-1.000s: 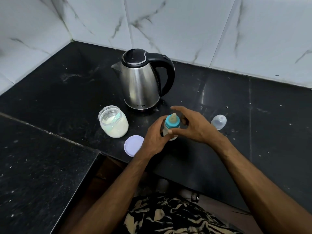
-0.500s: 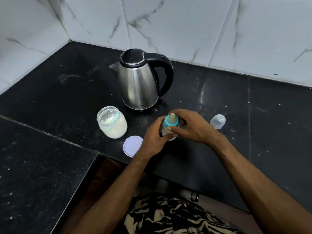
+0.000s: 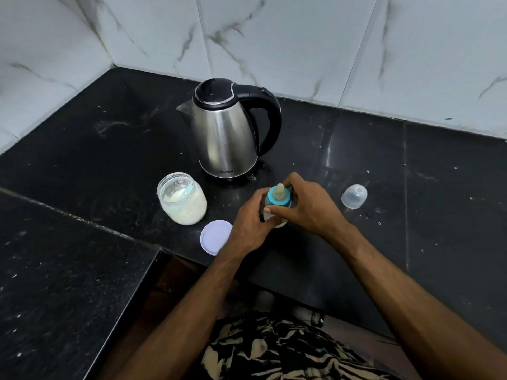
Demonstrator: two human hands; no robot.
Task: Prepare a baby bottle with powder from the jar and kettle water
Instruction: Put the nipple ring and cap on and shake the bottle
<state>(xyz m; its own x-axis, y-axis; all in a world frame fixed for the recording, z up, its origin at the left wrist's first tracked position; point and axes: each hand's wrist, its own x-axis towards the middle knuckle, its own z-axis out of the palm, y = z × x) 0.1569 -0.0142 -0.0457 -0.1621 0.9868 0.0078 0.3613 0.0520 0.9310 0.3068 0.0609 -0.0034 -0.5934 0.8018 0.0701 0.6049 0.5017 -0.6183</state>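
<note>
A small baby bottle [image 3: 278, 198] with a teal collar and a beige teat stands on the black counter. My left hand [image 3: 248, 225] wraps its body from the left. My right hand [image 3: 307, 207] grips the teal collar from the right with thumb and fingers. Most of the bottle's body is hidden by my hands. An open glass jar [image 3: 181, 198] of white powder, with a pale scoop inside, stands to the left. The steel kettle [image 3: 226, 131] with a black handle and lid stands behind the bottle.
The jar's lilac lid [image 3: 214, 236] lies flat near the counter's front edge, beside my left wrist. A clear bottle cap [image 3: 354, 196] sits to the right. The black counter [image 3: 439, 187] meets white marble walls behind and steps to a lower slab at left.
My right hand's fingers have shifted around the teal collar while the left keeps hold of the body. The bottle stays in the same spot. Only the camera view has moved slightly.
</note>
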